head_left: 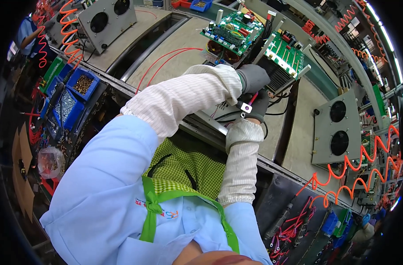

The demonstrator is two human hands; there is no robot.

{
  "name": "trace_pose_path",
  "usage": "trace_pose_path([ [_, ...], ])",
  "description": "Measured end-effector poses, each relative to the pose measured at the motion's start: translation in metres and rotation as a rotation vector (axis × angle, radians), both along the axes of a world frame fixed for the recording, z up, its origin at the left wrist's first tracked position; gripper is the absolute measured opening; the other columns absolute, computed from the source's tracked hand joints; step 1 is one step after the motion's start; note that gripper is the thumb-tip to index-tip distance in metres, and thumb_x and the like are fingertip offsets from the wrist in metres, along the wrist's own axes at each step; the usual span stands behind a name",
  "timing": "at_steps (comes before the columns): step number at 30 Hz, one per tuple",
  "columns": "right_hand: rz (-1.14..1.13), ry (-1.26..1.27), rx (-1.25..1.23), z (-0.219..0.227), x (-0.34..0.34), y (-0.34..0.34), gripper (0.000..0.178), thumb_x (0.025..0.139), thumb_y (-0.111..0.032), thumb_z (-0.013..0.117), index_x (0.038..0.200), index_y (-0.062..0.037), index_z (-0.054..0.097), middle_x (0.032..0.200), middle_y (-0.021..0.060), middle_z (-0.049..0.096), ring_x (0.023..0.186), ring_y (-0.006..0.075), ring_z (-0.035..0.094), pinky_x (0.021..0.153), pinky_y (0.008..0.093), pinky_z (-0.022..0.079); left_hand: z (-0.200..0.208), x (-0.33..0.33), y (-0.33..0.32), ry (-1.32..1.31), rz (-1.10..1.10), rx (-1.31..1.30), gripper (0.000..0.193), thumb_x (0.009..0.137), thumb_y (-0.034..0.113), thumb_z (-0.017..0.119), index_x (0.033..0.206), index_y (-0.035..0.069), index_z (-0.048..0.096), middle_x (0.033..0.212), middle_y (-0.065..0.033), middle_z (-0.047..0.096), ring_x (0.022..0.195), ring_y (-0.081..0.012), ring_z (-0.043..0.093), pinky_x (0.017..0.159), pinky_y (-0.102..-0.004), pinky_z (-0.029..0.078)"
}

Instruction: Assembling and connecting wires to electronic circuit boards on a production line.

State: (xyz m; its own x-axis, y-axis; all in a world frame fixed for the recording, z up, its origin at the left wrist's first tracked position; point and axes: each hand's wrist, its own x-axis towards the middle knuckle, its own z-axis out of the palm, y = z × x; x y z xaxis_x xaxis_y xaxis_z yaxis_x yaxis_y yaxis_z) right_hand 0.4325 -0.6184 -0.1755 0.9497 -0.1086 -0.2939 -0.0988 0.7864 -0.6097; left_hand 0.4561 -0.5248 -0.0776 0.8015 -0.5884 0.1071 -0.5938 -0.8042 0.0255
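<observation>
Both my hands wear dark grey gloves and meet beside a unit with a green circuit board (283,54) over a black finned heat sink (276,73). My left hand (253,78) is closed against the heat sink's near side, its fingertips hidden. Just below it, my right hand (259,106) is closed around a short red cable (253,98) that ends in a metal lug (245,107). To the left stands a second, raised green board (234,33) crowded with components, above copper-coloured coils (223,51). Black cables run below and right of my hands.
Grey metal panels with two fans stand at the upper left (106,24) and right (337,128). Blue bins (82,84) of screws sit left. Red lugged cables (290,229) lie lower right. Orange coiled hoses (356,161) hang on both sides. Two red wires (166,57) arch over the bench.
</observation>
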Motion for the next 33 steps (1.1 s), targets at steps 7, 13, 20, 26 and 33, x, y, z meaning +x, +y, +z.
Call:
trace_pose_path([
  [7,0.035,-0.056,0.006,0.009,-0.004,0.004,0.016,0.085,-0.024,0.05,0.081,-0.0091,0.056,0.072,0.0041,0.057,0.055,0.0158,0.052,0.048,0.0248,0.044,-0.004,0.002,0.004,0.074,-0.067,0.017,0.022,0.076,0.012,0.06,0.097,0.01,0.067,0.095,-0.0137,0.066,0.092,-0.0312,0.064,0.078,-0.0415,0.052],
  [13,-0.062,0.002,0.062,0.001,-0.001,0.003,0.018,0.085,-0.024,0.049,0.08,-0.0079,0.056,0.072,0.0051,0.058,0.055,0.0177,0.051,0.055,0.0297,0.048,-0.007,0.0,0.007,0.066,-0.091,0.058,0.021,0.078,0.015,0.059,0.097,0.009,0.066,0.096,-0.0141,0.066,0.092,-0.0308,0.064,0.078,-0.0417,0.051],
  [20,0.106,-0.09,0.01,-0.007,0.001,-0.004,0.017,0.085,-0.022,0.048,0.083,-0.0084,0.059,0.069,0.0041,0.058,0.056,0.0149,0.049,0.052,0.0238,0.044,-0.02,0.008,0.018,0.002,0.01,-0.486,0.028,0.089,0.026,0.052,0.097,0.002,0.062,0.086,-0.0158,0.066,0.076,-0.0299,0.064,0.069,-0.0396,0.05],
  [26,0.028,-0.088,0.084,0.003,-0.001,0.002,0.018,0.085,-0.023,0.049,0.087,-0.0077,0.059,0.076,0.0023,0.059,0.06,0.0116,0.053,0.052,0.0213,0.043,-0.022,0.015,0.032,0.664,-0.216,-0.979,0.023,0.086,0.021,0.055,0.094,-0.001,0.061,0.085,-0.0137,0.066,0.074,-0.0238,0.064,0.067,-0.0345,0.051],
  [33,0.045,-0.063,-0.016,-0.001,0.001,-0.001,0.016,0.083,-0.021,0.05,0.078,-0.008,0.056,0.069,0.0051,0.058,0.055,0.016,0.052,0.047,0.0235,0.042,-0.017,0.011,0.018,0.487,0.03,-0.726,0.022,0.079,0.012,0.058,0.096,-0.001,0.059,0.091,-0.0201,0.065,0.086,-0.0347,0.064,0.076,-0.0402,0.052],
])
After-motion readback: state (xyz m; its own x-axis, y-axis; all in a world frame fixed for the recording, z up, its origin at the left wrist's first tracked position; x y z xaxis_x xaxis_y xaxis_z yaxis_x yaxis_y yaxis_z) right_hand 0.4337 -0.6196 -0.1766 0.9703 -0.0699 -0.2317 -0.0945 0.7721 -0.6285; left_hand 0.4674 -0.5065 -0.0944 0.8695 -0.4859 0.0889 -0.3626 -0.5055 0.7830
